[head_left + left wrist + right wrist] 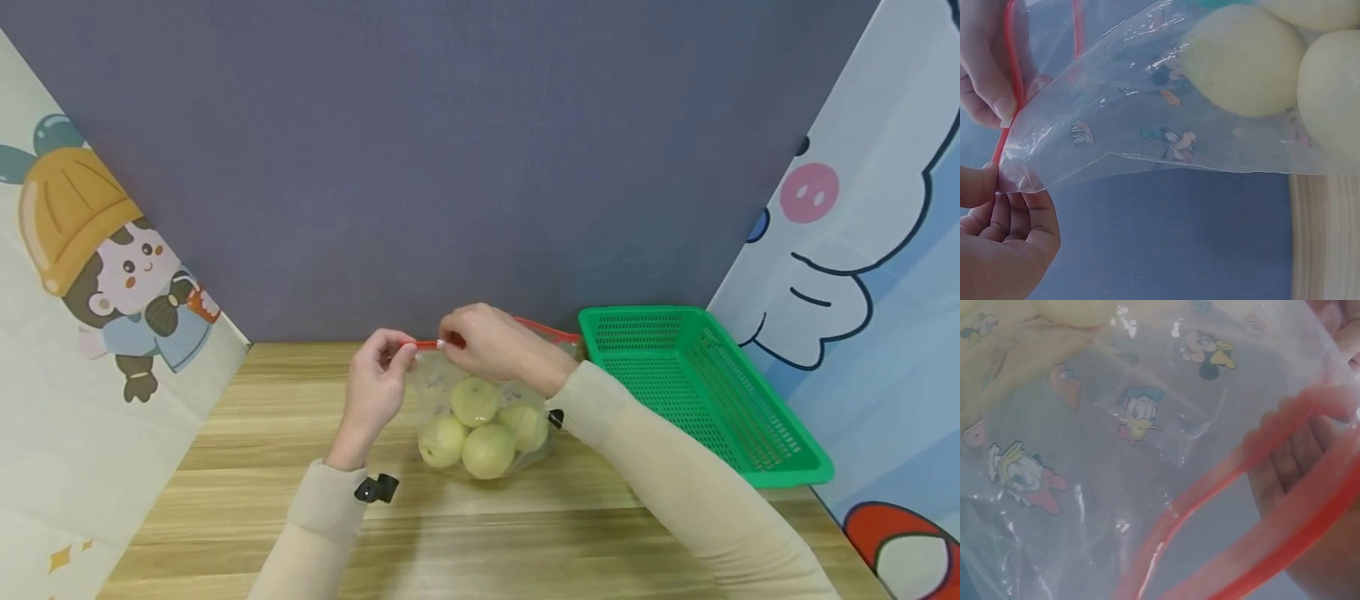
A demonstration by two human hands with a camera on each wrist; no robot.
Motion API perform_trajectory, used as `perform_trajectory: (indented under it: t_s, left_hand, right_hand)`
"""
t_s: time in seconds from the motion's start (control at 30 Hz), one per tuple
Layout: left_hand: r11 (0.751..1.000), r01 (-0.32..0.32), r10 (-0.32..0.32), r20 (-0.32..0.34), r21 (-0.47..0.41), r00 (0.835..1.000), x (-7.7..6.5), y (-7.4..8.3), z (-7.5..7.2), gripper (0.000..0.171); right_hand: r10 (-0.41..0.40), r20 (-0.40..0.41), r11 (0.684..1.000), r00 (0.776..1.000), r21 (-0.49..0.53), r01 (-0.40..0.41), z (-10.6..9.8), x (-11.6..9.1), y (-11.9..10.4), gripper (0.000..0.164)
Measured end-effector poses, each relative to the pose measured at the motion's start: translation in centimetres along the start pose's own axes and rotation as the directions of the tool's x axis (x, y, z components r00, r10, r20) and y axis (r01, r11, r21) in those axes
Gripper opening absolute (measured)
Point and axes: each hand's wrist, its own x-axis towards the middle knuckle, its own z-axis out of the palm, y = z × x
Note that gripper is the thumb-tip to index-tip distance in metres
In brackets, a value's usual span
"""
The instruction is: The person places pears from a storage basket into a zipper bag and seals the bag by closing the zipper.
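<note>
A clear zip bag (431, 392) with printed cartoon figures rests on the table, several round pale-yellow fruits (488, 451) inside it. Its red zip strip (427, 344) runs along the top. My left hand (378, 379) pinches the strip's left corner between thumb and fingers, as the left wrist view also shows. Just right of it, my right hand (495, 342) pinches the small white slider (1007, 122) on the zip. Beyond the right hand, the two red edges (1179, 512) stand apart, so the mouth gapes there. The right hand and forearm cover part of the bag's top.
A green perforated plastic basket (780, 467) stands right of the bag, close to the right forearm. The wooden table (270, 467) ends at a dark grey back panel (480, 167). Cartoon-printed panels (885, 242) flank both sides.
</note>
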Motion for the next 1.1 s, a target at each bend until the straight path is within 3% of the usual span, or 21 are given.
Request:
perform_trajectory:
  t_s: [1.1]
  left_hand:
    - [0.999, 0.031, -0.032, -0.022, -0.031, 0.999, 0.0, 0.0, -0.2, 0.009]
  right_hand:
    - [0.004, -0.041, 1.000, 0.999, -0.028, -0.005, -0.1, -1.6, 1.8, 0.010]
